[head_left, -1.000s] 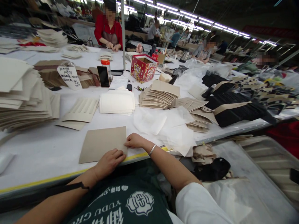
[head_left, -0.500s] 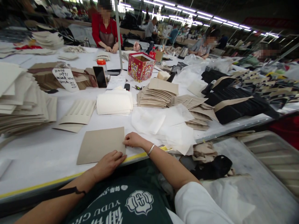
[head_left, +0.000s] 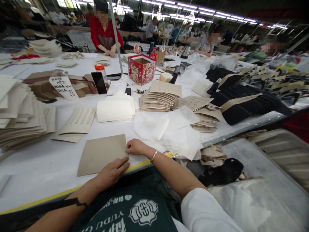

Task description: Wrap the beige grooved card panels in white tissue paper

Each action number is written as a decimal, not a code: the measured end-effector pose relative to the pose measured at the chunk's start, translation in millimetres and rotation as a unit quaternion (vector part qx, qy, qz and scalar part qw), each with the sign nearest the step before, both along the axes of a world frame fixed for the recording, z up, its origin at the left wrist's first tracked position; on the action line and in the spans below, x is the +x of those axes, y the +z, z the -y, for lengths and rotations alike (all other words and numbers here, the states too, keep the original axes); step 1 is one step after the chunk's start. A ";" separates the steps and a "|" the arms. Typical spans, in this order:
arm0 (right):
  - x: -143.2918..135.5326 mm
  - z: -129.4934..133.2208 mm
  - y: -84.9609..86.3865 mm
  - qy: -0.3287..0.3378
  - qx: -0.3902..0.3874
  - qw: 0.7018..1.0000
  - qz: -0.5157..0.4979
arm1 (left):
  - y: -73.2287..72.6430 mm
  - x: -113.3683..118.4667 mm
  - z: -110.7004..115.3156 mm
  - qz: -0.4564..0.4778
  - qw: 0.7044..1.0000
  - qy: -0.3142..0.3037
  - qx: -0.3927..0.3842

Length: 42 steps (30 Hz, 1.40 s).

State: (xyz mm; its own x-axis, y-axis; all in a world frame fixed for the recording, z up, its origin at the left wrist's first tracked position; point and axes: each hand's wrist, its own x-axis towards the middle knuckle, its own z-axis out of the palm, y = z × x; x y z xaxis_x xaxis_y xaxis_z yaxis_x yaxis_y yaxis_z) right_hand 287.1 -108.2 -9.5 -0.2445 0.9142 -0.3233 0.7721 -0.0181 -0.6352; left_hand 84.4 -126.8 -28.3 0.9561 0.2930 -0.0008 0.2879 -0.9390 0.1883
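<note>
A flat beige panel point(head_left: 100, 153) lies on the white table close to its front edge. My left hand point(head_left: 113, 170) rests on the panel's lower right part, with its fingers extended toward the right edge. At that right edge my right hand point(head_left: 136, 147) is closed, fingertips bent down against the panel's border; a bracelet circles the wrist. Whatever is between those fingertips is too small to make out.
Beyond the panel stand a white sheet stack point(head_left: 116, 109), a beige panel stack point(head_left: 160, 96) and a red patterned box point(head_left: 142, 69). Thin white sheets point(head_left: 169, 129) lie right of my hands. Tall pale stacks point(head_left: 21, 112) stand left. A person in red point(head_left: 106, 35) works across the table.
The view has shifted slightly. Both hands keep nearly the same place at the panel's right edge, and the panel lies as before.
</note>
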 end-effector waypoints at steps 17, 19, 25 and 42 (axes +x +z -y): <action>4.2 -36.1 -6.1 0.037 0.034 0.996 0.071 | -14.5 22.4 -21.5 -0.012 0.979 0.175 -0.107; 2.5 -37.1 -5.3 0.045 0.032 0.995 0.084 | -17.7 23.5 -24.6 -0.031 0.977 0.177 -0.118; 7.1 -47.4 6.6 0.052 -0.004 0.996 0.074 | -4.2 27.3 -24.5 -0.064 0.971 0.180 -0.141; 12.3 -68.6 18.4 0.023 -0.045 0.996 0.074 | 25.4 41.4 -31.7 -0.126 0.957 0.187 -0.184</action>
State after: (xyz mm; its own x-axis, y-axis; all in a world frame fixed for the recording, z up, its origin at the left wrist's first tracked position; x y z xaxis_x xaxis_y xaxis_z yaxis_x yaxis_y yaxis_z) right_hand 299.4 -39.6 8.8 -0.2285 0.8693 -0.4383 0.8588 -0.0320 -0.5113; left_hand 125.8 -95.2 -2.9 0.7407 0.5495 -0.3865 0.6701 -0.6456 0.3663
